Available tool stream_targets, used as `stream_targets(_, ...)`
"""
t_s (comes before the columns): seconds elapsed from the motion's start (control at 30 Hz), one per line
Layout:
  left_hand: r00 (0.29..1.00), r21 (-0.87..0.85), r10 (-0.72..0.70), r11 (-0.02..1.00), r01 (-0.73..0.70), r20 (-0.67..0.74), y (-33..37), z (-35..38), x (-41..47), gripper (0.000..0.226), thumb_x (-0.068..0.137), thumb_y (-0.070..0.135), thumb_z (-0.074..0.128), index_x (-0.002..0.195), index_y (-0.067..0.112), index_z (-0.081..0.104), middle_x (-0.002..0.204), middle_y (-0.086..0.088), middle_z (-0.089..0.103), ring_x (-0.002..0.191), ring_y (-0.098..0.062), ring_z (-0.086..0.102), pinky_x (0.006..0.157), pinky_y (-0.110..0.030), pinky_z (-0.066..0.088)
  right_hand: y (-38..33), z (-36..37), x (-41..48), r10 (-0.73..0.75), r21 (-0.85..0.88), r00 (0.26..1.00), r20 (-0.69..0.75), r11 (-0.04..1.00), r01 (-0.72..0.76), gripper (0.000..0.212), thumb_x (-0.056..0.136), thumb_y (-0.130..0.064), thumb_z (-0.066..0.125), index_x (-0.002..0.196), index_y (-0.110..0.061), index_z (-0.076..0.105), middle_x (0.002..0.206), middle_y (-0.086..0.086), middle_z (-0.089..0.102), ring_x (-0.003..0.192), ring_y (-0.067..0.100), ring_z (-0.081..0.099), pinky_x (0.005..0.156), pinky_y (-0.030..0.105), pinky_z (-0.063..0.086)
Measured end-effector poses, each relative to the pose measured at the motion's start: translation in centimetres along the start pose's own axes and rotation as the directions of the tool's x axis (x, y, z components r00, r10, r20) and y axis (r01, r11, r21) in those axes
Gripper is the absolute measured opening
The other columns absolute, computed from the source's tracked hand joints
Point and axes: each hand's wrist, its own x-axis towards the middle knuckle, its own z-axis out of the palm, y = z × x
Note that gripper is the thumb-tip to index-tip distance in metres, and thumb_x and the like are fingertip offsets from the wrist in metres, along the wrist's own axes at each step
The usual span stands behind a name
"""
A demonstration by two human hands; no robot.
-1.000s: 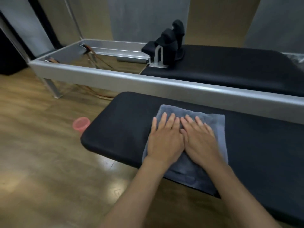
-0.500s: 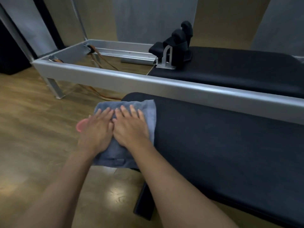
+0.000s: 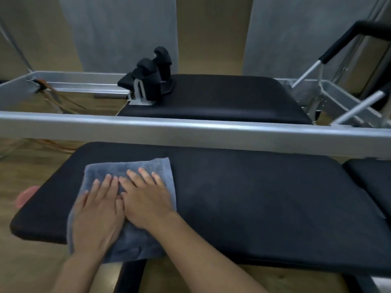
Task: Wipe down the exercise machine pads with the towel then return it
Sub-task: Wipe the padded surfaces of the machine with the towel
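Note:
A folded grey-blue towel (image 3: 127,168) lies on the left part of the long black pad (image 3: 254,197) nearest me, its near edge hanging over the pad's front. My left hand (image 3: 97,216) and my right hand (image 3: 146,199) rest side by side on the towel, palms down and fingers stretched flat, pressing it onto the pad. Neither hand curls around the cloth. Beyond the silver rail (image 3: 190,132) sits the machine's black carriage pad (image 3: 222,98) with two black shoulder rests (image 3: 148,81).
A pink object (image 3: 25,196) lies on the wooden floor just past the pad's left end. Another black pad (image 3: 374,182) adjoins on the right. A black-padded foot bar (image 3: 338,45) on silver arms rises at the far right. Orange cords hang inside the frame at left.
Both hands slid the towel left until it overhung the pad's left end, then back right onto the pad. My view has swung to the right.

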Motion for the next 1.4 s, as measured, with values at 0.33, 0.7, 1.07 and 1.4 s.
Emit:
stream_targets(0.33, 0.983, -0.064, 0.183, 0.981, -0.183, -0.006, 26.0, 1.7, -0.9, 0.066, 0.093, 0.036, 0.003, 0.153, 0.015, 0.023, 0.160, -0.003, 0.023, 0.147, -0.021, 0.018, 0.119, -0.037, 0.012, 20.0, -11.3, -13.7, 0.219, -0.143, 0.973, -0.077, 0.963, -0.228, 0.048, 0.106, -0.037, 0.022, 0.154, -0.029, 0.022, 0.163, -0.007, 0.013, 0.150, 0.015, 0.004, 0.119, 0.039, 0.000)
stream_targets(0.7, 0.960, -0.167, 0.279, 0.948, -0.271, 0.022, 42.3, 3.4, -3.3, 0.057, 0.100, 0.036, 0.018, 0.153, 0.016, 0.015, 0.162, -0.003, 0.015, 0.149, -0.021, 0.009, 0.120, -0.041, 0.005, 32.0, -17.6, -23.8, 0.371, -0.125, 0.914, -0.165, 0.911, -0.392, 0.047, 0.106, -0.037, 0.025, 0.152, -0.032, 0.026, 0.162, -0.010, 0.019, 0.149, 0.011, 0.006, 0.119, 0.036, 0.002)
stream_targets(1.07, 0.967, -0.185, 0.222, 0.963, -0.197, 0.127, 42.1, 2.6, -2.8, 0.057, 0.098, 0.041, 0.021, 0.153, 0.026, 0.018, 0.162, 0.003, 0.014, 0.148, -0.022, 0.009, 0.109, -0.059, 0.019, 30.3, -17.7, -23.3, 0.552, -0.173, 0.809, -0.205, 0.793, -0.585, 0.056, 0.102, -0.052, 0.023, 0.153, -0.031, 0.020, 0.161, -0.015, 0.018, 0.149, 0.008, 0.003, 0.115, 0.055, -0.002)
stream_targets(1.4, 0.988, -0.416, 0.103, 0.908, -0.045, 0.119, 44.8, 1.5, -3.2, 0.044, 0.093, 0.028, 0.047, 0.137, 0.026, 0.053, 0.155, 0.000, 0.035, 0.135, -0.027, 0.026, 0.100, -0.052, 0.031, 31.7, -19.1, -23.4, 0.416, -0.161, 0.846, -0.335, 0.859, -0.486, 0.022, 0.098, -0.021, 0.044, 0.104, -0.014, 0.064, 0.116, 0.002, 0.065, 0.114, 0.024, 0.046, 0.085, 0.040, 0.030)
